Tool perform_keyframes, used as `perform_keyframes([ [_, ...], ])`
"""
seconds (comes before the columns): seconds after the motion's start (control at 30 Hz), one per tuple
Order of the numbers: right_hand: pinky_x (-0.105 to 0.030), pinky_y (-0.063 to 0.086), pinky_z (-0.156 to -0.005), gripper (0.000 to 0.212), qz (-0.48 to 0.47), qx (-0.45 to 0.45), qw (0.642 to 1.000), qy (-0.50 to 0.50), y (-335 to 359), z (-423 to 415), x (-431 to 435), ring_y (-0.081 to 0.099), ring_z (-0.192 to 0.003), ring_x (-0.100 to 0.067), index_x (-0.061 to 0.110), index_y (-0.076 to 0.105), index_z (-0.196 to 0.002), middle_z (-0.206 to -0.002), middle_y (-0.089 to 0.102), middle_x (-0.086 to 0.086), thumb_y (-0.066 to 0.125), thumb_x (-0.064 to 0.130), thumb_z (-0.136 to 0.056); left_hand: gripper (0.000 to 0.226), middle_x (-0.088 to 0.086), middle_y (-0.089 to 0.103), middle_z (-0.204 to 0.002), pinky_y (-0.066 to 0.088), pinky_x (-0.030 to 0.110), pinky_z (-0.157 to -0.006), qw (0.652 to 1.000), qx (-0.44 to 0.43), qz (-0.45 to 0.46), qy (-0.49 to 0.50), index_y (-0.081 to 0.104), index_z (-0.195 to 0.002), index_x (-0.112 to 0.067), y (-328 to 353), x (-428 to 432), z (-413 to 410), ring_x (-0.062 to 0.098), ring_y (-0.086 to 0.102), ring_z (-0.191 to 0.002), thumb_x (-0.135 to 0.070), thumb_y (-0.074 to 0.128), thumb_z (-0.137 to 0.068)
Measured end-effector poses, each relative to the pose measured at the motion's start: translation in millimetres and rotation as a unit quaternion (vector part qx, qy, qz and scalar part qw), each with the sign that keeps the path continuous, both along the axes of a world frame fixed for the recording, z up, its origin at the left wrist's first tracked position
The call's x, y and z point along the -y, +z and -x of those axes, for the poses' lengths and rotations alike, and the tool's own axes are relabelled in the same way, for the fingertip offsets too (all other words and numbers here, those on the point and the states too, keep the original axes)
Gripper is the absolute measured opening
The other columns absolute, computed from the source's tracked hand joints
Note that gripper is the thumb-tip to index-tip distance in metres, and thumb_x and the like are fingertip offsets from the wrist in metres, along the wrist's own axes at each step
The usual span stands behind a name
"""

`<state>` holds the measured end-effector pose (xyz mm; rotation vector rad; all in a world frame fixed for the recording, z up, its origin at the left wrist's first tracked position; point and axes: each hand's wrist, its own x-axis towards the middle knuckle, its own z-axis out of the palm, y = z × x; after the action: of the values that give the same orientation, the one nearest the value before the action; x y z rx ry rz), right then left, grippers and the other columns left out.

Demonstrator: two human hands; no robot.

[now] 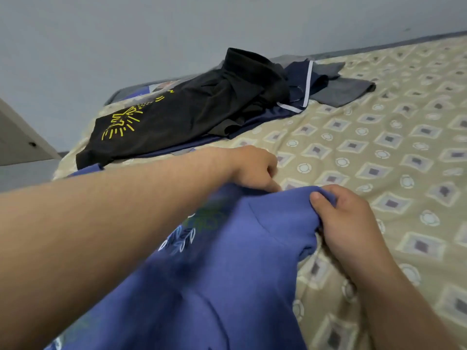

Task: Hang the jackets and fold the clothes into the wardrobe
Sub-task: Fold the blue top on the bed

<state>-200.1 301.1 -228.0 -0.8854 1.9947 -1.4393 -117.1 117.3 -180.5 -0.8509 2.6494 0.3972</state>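
The bed (379, 147) carries it all: my blue shirt (227, 274) along its near edge, a black top (177, 114) heaped toward the far left corner. I'm folding the shirt, I judge. My left hand (252, 168) and right hand (353, 223) pinch its top edge, fingers (321, 200) curled into cloth. Next, that edge should be carried over evenly.

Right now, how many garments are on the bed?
4: blue shirt in the left hand and right hand; piled by the wall, a black top, a navy piece with white trim, a grey piece. More may hide underneath.
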Motion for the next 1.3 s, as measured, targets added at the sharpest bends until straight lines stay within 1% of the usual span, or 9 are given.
perform_keyframes([
  [0.17,-0.026,0.045,-0.058,0.022,0.045,0.078,0.996,-0.010,1.3,1.7,0.4,0.058,-0.063,-0.015,0.020,0.066,-0.083,-0.073,0.068,-0.006,0.055,0.005,-0.094,0.037,0.000,0.076,-0.094,0.052,0.033,-0.091,0.935,0.150,-0.294,0.129,0.073,-0.096,-0.016,20.4,0.9,19.8,0.023,0.070,-0.090,-0.050,0.060,-0.090],
  [0.27,-0.037,0.044,-0.065,0.028,0.064,0.113,0.991,-0.011,2.6,2.5,-0.2,0.056,-0.066,-0.021,0.022,0.067,-0.083,-0.077,0.066,-0.019,0.051,0.001,-0.094,0.022,0.007,0.075,-0.101,0.053,0.035,-0.092,0.925,0.161,-0.324,0.117,0.071,-0.105,-0.011,23.0,7.1,19.8,0.024,0.070,-0.088,-0.025,0.057,-0.094],
  [0.43,-0.050,0.056,-0.082,0.013,0.054,0.208,0.977,-0.011,-1.3,3.3,2.7,0.069,-0.082,-0.020,0.028,0.065,-0.103,-0.093,0.072,-0.014,0.061,0.026,-0.091,0.013,0.007,0.071,-0.090,0.053,0.035,-0.081,0.916,0.030,-0.368,0.159,0.065,-0.097,-0.010,16.6,8.1,19.1,0.023,0.068,-0.082,-0.016,0.053,-0.099],
  [0.5,-0.051,0.057,-0.086,0.037,0.001,0.235,0.972,0.022,-3.8,4.4,4.2,0.073,-0.091,-0.020,0.018,0.063,-0.114,-0.099,0.075,-0.005,0.069,0.040,-0.084,0.017,0.004,0.066,-0.077,0.051,0.031,-0.072,0.916,-0.062,-0.358,0.170,0.058,-0.083,-0.014,13.7,8.6,21.1,0.020,0.063,-0.072,-0.014,0.053,-0.099],
  [0.7,-0.055,0.053,-0.085,0.027,-0.040,0.291,0.953,0.077,0.9,2.7,1.0,0.070,-0.093,-0.043,-0.007,0.065,-0.101,-0.098,0.072,-0.025,0.067,0.007,-0.078,0.024,0.001,0.061,-0.067,0.049,0.026,-0.063,0.836,-0.183,-0.463,0.232,0.051,-0.073,-0.016,14.1,9.5,17.2,0.016,0.059,-0.062,-0.014,0.051,-0.097],
  [0.9,-0.044,0.047,-0.078,0.026,-0.064,0.402,0.906,0.116,8.5,11.8,-11.2,0.065,-0.088,-0.036,-0.012,0.058,-0.115,-0.106,0.069,-0.031,0.051,-0.006,-0.090,0.038,0.000,0.071,-0.106,0.047,0.033,-0.090,0.960,0.086,-0.164,0.209,0.071,-0.100,-0.017,22.6,15.0,5.4,0.021,0.066,-0.098,-0.049,0.051,-0.096],
  [1.03,-0.039,0.055,-0.077,0.042,-0.100,0.416,0.876,0.223,14.2,8.7,-15.1,0.068,-0.093,-0.036,-0.007,0.064,-0.114,-0.110,0.070,-0.028,0.064,0.008,-0.075,0.049,0.000,0.074,-0.109,0.045,0.035,-0.095,0.930,0.216,-0.204,0.218,0.074,-0.107,-0.019,27.1,15.6,-2.3,0.024,0.067,-0.106,-0.058,0.050,-0.090],
  [1.2,-0.058,0.041,-0.101,0.052,-0.053,0.436,0.872,0.217,12.5,7.8,-11.3,0.061,-0.116,-0.044,-0.002,0.060,-0.124,-0.119,0.067,-0.025,0.068,0.011,-0.075,0.028,0.011,0.074,-0.105,0.051,0.039,-0.097,0.897,0.118,-0.360,0.229,0.074,-0.103,-0.010,15.2,13.8,-13.7,0.031,0.069,-0.100,-0.025,0.071,-0.078],
  [1.3,-0.045,0.051,-0.083,0.023,-0.009,0.356,0.917,0.177,12.7,5.7,-8.3,0.069,-0.097,-0.034,0.000,0.067,-0.109,-0.105,0.073,-0.020,0.062,0.005,-0.087,0.009,0.010,0.073,-0.091,0.052,0.036,-0.081,0.897,-0.033,-0.381,0.223,0.071,-0.093,-0.011,9.6,14.9,-13.1,0.028,0.067,-0.082,-0.011,0.062,-0.091],
])
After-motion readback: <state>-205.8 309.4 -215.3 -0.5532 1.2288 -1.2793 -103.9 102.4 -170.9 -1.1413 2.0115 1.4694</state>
